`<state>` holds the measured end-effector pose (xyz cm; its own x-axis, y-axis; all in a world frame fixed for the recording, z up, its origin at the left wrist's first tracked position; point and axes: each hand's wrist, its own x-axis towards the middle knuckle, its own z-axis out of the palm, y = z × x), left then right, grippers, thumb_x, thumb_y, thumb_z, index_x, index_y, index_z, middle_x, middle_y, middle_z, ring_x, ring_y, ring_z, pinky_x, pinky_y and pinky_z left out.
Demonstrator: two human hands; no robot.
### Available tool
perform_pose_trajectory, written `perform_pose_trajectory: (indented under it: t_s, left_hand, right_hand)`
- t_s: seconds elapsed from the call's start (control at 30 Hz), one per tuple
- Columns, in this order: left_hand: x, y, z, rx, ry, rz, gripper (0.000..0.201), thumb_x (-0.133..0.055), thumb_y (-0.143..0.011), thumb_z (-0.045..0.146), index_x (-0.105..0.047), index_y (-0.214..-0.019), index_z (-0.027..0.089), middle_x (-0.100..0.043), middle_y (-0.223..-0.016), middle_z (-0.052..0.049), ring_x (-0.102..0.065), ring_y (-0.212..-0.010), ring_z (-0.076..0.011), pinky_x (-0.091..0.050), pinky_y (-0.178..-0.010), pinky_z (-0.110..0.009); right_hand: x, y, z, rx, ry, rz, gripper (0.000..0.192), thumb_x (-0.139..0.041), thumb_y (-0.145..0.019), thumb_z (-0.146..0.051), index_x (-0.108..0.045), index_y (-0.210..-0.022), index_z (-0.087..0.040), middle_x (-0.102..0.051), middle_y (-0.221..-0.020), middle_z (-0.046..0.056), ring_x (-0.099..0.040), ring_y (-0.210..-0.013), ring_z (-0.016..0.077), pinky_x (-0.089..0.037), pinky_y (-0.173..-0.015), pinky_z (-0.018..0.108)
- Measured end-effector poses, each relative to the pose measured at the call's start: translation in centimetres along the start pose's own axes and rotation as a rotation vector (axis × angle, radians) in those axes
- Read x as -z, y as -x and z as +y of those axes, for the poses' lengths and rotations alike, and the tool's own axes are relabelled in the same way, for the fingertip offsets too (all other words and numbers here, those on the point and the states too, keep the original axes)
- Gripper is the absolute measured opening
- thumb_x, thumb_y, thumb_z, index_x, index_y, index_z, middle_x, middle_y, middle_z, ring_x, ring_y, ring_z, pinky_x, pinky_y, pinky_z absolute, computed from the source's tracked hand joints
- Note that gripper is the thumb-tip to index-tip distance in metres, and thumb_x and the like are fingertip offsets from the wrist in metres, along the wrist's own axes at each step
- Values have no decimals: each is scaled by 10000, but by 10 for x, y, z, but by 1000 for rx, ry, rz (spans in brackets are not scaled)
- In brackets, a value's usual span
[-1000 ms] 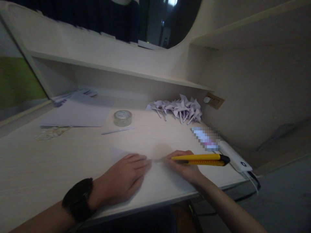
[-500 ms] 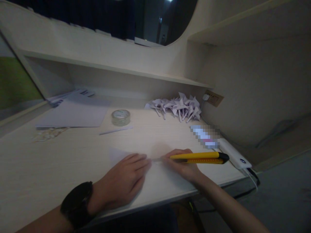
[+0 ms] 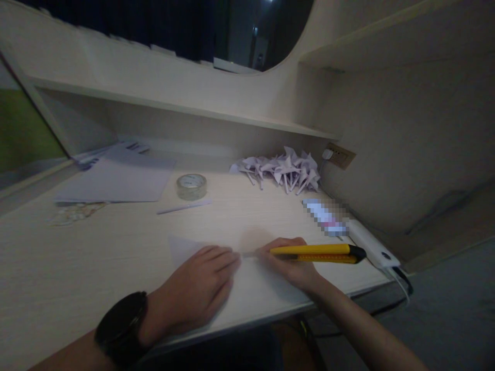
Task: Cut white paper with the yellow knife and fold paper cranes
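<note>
My right hand (image 3: pixel 292 263) grips a yellow utility knife (image 3: pixel 317 252) with a black end cap. Its grey blade (image 3: pixel 249 254) is out and reaches left to the fingertips of my other hand. My left hand (image 3: pixel 207 278), a black watch (image 3: pixel 122 322) on its wrist, lies palm down with fingers flat on a piece of white paper (image 3: pixel 181 251). Most of that paper is hidden beneath the palm; one corner shows on the left. Where the blade meets the paper, the detail is too blurred to make out.
A tape roll (image 3: pixel 192 186) and a thin paper stick (image 3: pixel 184 207) lie beyond my left hand. White sheets (image 3: pixel 119 178) are stacked at back left. Several paper pinwheels (image 3: pixel 286 170) are heaped at back right, behind a phone (image 3: pixel 325 217) and a white power strip (image 3: pixel 373 245).
Slightly more of the paper corner shows beside my left hand. Both hands and the knife stay in almost the same place.
</note>
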<state>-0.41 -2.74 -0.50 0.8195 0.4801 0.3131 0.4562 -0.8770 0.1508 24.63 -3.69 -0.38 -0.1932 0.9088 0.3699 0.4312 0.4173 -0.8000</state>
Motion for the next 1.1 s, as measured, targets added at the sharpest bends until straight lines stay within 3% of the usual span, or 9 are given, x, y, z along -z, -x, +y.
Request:
perform_pose_trajectory:
  t_s: [0.43, 1.1]
  left_hand:
    - [0, -4, 2, 26, 35, -45, 324, -410, -944, 260, -552, -1224, 182, -605, -1206, -78, -518, -1102, -242, -387, -963, -437]
    - [-2, -5, 2, 31, 43, -5, 323, -446, -927, 252, -570, -1219, 195, -633, -1181, -74, -537, -1086, -241, -378, -944, -436]
  right_hand:
    - [2, 1, 2, 51, 46, -6, 153, -632, -838, -338, -728, -803, -225, -725, -761, 33, -669, -674, 178, -561, -654, 319]
    - [2, 1, 1, 37, 47, 10, 154, -638, -832, -346, -737, -797, -234, -723, -745, 27, -673, -663, 182, -558, -625, 312]
